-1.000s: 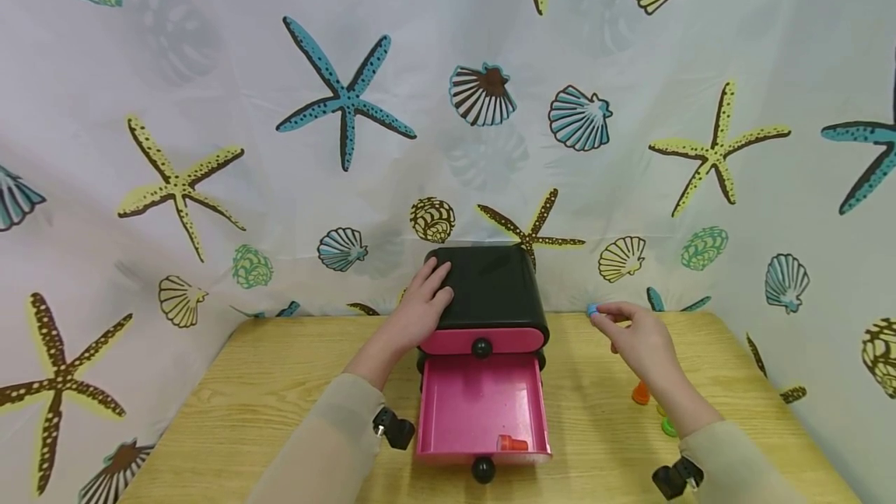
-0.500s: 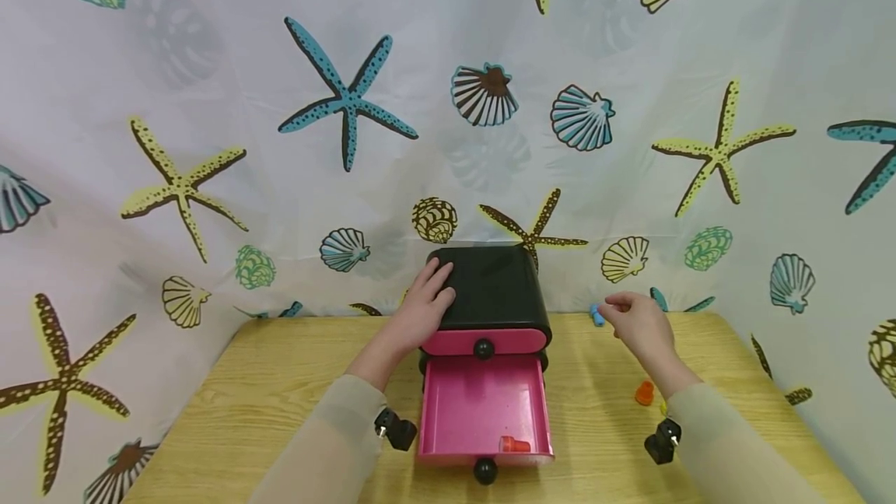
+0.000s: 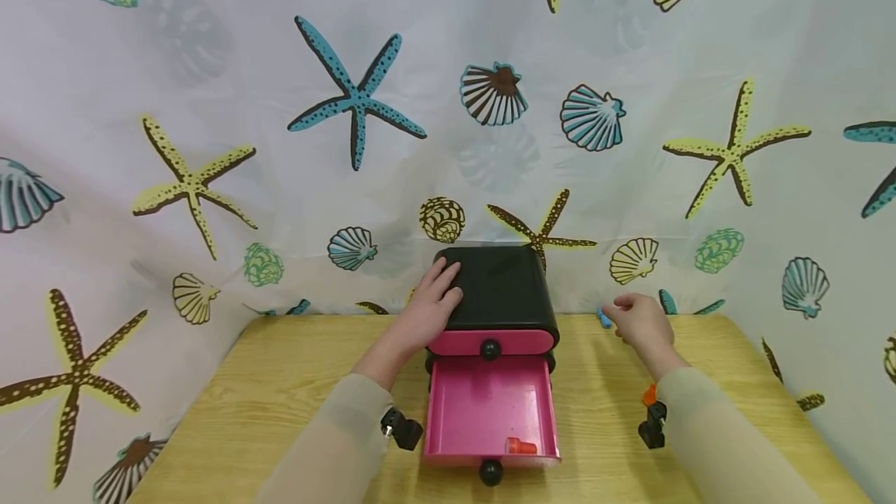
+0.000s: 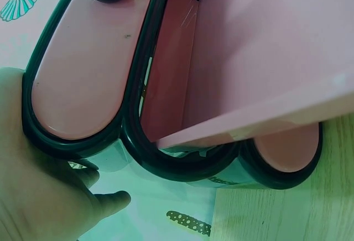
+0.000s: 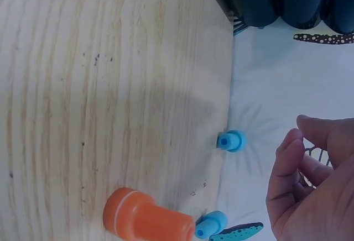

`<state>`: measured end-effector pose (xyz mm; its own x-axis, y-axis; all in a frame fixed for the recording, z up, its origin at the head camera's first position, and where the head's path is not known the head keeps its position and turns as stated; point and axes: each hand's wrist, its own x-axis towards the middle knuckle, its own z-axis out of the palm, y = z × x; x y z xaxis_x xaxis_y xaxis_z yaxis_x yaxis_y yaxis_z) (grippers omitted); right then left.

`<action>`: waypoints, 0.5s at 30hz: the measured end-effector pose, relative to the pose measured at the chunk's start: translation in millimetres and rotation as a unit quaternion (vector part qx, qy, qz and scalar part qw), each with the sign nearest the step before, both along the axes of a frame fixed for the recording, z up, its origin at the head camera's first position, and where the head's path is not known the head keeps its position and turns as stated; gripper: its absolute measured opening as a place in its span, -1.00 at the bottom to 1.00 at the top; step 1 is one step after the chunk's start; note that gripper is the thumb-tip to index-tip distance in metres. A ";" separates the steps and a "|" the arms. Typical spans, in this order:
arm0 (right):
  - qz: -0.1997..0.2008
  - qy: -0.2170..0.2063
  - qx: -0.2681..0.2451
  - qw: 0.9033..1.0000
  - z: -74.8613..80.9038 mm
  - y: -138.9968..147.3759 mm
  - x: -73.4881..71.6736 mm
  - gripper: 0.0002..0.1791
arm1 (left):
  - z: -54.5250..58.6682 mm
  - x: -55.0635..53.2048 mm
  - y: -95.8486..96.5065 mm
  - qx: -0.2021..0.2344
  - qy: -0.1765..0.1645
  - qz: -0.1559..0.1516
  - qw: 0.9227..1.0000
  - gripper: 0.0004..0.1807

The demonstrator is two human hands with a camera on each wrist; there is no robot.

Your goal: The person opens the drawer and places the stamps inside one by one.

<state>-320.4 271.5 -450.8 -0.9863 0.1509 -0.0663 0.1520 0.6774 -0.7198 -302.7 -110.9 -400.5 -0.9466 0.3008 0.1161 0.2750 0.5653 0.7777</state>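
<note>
My left hand (image 3: pixel 427 316) rests on the left of the black top of a small drawer cabinet (image 3: pixel 500 286), fingers spread. In the left wrist view its thumb lies along the cabinet's side. My right hand (image 3: pixel 642 325) hovers over the table's far right, fingers loosely curled, thumb tip near the index tip, nothing visible between them. Just left of those fingertips stands a small blue piece, like a toy stamper (image 3: pixel 603 318). The right wrist view shows this blue piece (image 5: pixel 232 140), a second blue piece (image 5: pixel 212 224) and a larger-looking orange piece (image 5: pixel 149 219) nearer that camera.
The cabinet's pink drawer (image 3: pixel 483 411) is pulled out towards me, with a red-orange piece (image 3: pixel 520 446) lying at its front right. A shut pink drawer (image 3: pixel 458 343) sits above it. Behind the wooden table (image 3: pixel 301 387) hangs a cloth (image 3: pixel 420 61) printed with shells and starfish.
A second ago my right fingertips were at the blue piece; now they are slightly right of it. My right forearm has moved forward and left, covering the yellow and green pieces. My left hand stays put.
</note>
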 end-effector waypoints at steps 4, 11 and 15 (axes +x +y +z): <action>0.003 -0.004 0.000 1.000 -4.1 1.5 -2.7 -0.39 | -4.6 -5.8 -0.7 -0.003 -0.005 0.000 1.000 -0.29; 0.002 -0.025 0.006 1.000 -3.5 -2.1 -4.0 -0.34 | -1.4 -1.2 0.5 0.000 -0.010 0.005 1.000 -0.30; 0.014 -0.031 -0.012 0.999 -4.4 -5.4 -4.2 -0.30 | 1.0 3.5 0.8 0.005 -0.002 0.008 1.000 -0.31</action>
<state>-324.5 266.2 -455.2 -0.9840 0.1209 -0.1306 0.1780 0.6650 -0.7253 -299.2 -110.1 -399.5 -0.9517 0.2842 0.1162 0.2635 0.5616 0.7843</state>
